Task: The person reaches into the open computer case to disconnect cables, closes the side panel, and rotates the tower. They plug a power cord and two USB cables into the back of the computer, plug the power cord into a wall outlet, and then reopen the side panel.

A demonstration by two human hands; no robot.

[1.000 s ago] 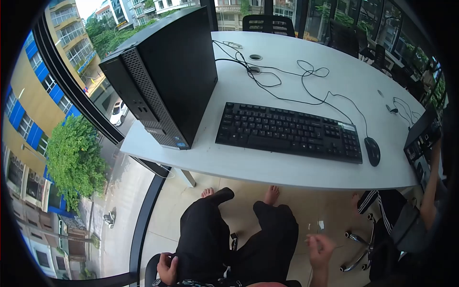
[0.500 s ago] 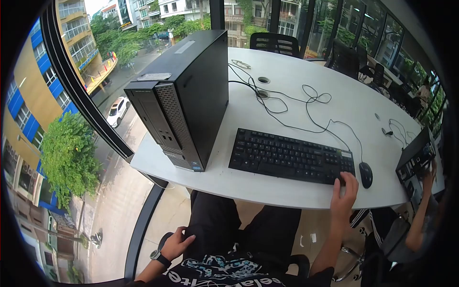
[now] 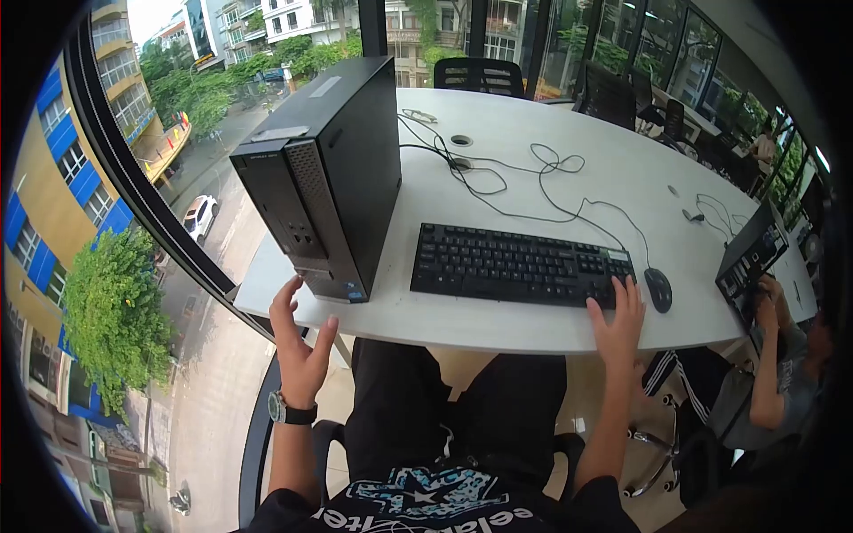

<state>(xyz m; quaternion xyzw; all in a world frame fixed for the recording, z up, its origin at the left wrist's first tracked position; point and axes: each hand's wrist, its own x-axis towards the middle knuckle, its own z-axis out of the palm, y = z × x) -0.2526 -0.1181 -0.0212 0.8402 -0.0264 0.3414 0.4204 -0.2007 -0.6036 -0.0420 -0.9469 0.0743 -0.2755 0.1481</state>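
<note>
From here I can make out scraps of writing on the seated person's black shirt (image 3: 426, 508), something like "eela" and "lte" around a blue star print. The computer tower (image 3: 364, 191) has a small blue sticker (image 3: 354, 291) low on its front, too tiny to read, and two pale patches on top. A pale label (image 3: 616, 255) sits at the keyboard's far right corner, also unreadable.

All this stands on a white table (image 3: 631, 182) with a curved far edge, beside big windows over a street, where one white car (image 3: 201, 216) shows. A dark chair (image 3: 480, 78) stands behind the far side.

I count one keyboard (image 3: 498, 262), one mouse (image 3: 657, 290) just right of it, loose black cables (image 3: 555, 164) beyond, and two round cable holes (image 3: 460, 140). The tower stands upright at the left; a second dark case (image 3: 749, 258) is at the far right, another person's hand (image 3: 769, 306) at it.

The left hand (image 3: 302, 346), a watch (image 3: 286, 409) on its wrist, is spread wide at the tower's lower front; I can't tell if it touches. The right hand (image 3: 619, 322) is spread too, fingertips over the keyboard's near right end.
</note>
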